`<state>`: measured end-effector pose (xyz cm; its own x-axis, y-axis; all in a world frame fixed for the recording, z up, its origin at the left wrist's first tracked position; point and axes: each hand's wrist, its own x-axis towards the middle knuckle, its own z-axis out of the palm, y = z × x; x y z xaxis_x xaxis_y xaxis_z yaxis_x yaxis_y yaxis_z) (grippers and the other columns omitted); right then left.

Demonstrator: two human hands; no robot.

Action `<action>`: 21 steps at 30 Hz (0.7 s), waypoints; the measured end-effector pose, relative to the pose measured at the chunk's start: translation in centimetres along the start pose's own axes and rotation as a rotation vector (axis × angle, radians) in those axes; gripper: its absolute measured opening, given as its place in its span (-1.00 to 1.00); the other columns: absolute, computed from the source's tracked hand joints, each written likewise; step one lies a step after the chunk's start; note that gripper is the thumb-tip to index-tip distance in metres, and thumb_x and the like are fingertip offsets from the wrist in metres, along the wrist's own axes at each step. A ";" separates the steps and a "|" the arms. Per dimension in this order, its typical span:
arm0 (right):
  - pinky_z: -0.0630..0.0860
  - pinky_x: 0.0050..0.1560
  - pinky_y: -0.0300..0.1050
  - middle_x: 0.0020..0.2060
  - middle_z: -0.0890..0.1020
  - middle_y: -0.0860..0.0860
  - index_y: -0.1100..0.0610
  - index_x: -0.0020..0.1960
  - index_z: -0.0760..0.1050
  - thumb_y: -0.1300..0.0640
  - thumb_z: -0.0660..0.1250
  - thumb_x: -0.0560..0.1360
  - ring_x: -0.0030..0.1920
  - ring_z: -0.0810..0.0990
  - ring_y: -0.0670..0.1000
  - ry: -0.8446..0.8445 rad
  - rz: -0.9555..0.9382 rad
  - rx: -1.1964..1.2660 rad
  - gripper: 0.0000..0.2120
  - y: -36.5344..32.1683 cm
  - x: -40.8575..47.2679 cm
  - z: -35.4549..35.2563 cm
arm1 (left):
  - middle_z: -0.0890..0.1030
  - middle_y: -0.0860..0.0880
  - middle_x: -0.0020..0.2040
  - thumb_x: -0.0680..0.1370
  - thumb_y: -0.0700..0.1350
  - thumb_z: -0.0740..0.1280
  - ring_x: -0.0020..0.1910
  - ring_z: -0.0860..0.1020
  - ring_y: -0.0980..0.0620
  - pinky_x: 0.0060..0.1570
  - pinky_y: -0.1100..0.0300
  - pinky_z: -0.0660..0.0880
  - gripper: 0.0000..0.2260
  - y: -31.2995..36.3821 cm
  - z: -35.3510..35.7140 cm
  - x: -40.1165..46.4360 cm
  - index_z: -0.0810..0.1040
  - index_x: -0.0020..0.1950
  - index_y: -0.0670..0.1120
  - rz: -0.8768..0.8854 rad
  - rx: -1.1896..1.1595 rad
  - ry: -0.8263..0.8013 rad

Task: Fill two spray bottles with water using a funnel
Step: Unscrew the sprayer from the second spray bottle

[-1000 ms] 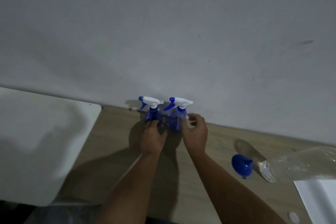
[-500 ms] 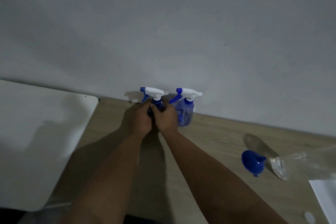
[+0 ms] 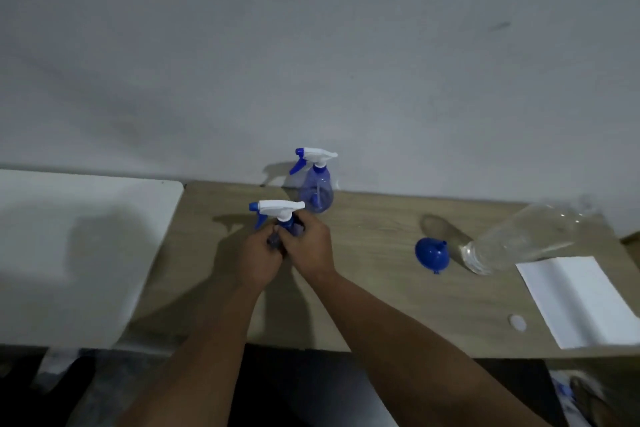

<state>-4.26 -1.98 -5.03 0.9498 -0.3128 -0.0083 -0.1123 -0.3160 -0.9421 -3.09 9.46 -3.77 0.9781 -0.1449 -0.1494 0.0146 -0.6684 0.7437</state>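
Note:
Two blue spray bottles with white trigger heads are on the wooden table (image 3: 381, 288). The near spray bottle (image 3: 280, 213) stands mid-table; my left hand (image 3: 254, 258) grips its body and my right hand (image 3: 310, 246) grips it near the neck, so most of the body is hidden. The far spray bottle (image 3: 316, 189) stands alone against the wall. A blue funnel (image 3: 432, 255) lies on its side to the right. Beside it a clear plastic water bottle (image 3: 519, 239) lies on the table.
A white sheet of paper (image 3: 578, 298) lies at the right front, with a small white cap (image 3: 517, 322) next to it. A white table top (image 3: 79, 253) adjoins the wooden table on the left. The grey wall (image 3: 311, 62) runs along the back.
Both hands have drawn the left spray bottle away from the wall toward me. The other bottle stays at the wall. The view has tilted down, showing the table's front edge.

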 end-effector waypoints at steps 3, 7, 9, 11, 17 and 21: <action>0.67 -0.02 -0.16 -0.10 0.76 -0.06 0.06 0.11 0.70 0.27 0.48 0.43 -0.09 0.72 -0.15 0.029 0.052 0.117 -0.72 0.8 -3.1 -4.3 | 0.53 0.11 -0.31 0.59 -0.27 0.33 -0.30 0.52 0.08 -0.33 0.46 0.35 -0.85 3.2 1.8 -3.4 0.60 0.01 -0.02 0.057 -0.051 -0.045; 0.64 -0.29 -0.19 -0.19 0.75 0.05 0.10 0.05 0.71 0.25 0.55 0.44 -0.25 0.68 -0.15 0.104 0.100 0.102 -0.79 3.6 -5.9 -11.4 | 0.67 0.06 -0.22 0.44 0.12 0.30 -0.23 0.64 0.04 -0.17 0.07 0.63 -0.84 6.6 6.7 -6.5 0.62 -0.07 0.14 0.059 -0.105 -0.182; 0.64 -0.23 -0.14 -0.23 0.75 0.01 0.09 0.03 0.72 0.14 0.59 0.42 -0.23 0.71 -0.09 0.144 0.118 0.046 -0.81 5.1 -7.0 -15.0 | 0.71 0.02 -0.17 0.36 0.21 0.20 -0.18 0.68 -0.02 -0.13 -0.06 0.65 -0.64 6.5 10.7 -6.5 0.63 0.02 0.12 0.058 -0.078 -0.229; 0.67 -0.12 0.00 -0.23 0.75 -0.01 0.07 0.02 0.72 0.06 0.58 0.42 -0.18 0.74 -0.03 0.163 0.139 0.005 -0.80 6.8 -7.9 -18.3 | 0.71 0.03 -0.15 0.44 0.09 0.26 -0.16 0.68 -0.01 -0.11 -0.07 0.64 -0.73 6.9 14.7 -6.9 0.63 0.07 0.13 0.064 -0.026 -0.261; 0.64 -0.15 -0.11 -0.25 0.75 -0.03 0.07 -0.04 0.71 0.11 0.58 0.45 -0.21 0.72 -0.09 0.210 0.198 -0.033 -0.88 11.1 -11.5 -25.7 | 0.70 -0.08 -0.05 0.51 -0.20 0.33 -0.07 0.65 -0.11 -0.09 0.07 0.56 -0.80 12.9 20.5 -11.8 0.63 0.10 -0.02 0.052 0.015 -0.333; 0.67 -0.06 -0.14 -0.18 0.76 -0.09 0.01 0.01 0.71 0.10 0.61 0.43 -0.13 0.74 -0.12 0.215 0.224 0.000 -0.82 13.0 -13.7 -27.4 | 0.71 -0.12 -0.04 0.54 -0.25 0.34 -0.02 0.66 -0.13 -0.18 0.19 0.42 -0.84 13.4 23.5 -14.0 0.66 0.07 -0.14 0.003 -0.030 -0.346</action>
<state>-26.79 -26.36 -8.00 0.8177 -0.5573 -0.1444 -0.3117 -0.2176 -0.9249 -21.42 -14.62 -6.99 0.8496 -0.3890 -0.3561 0.0232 -0.6470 0.7621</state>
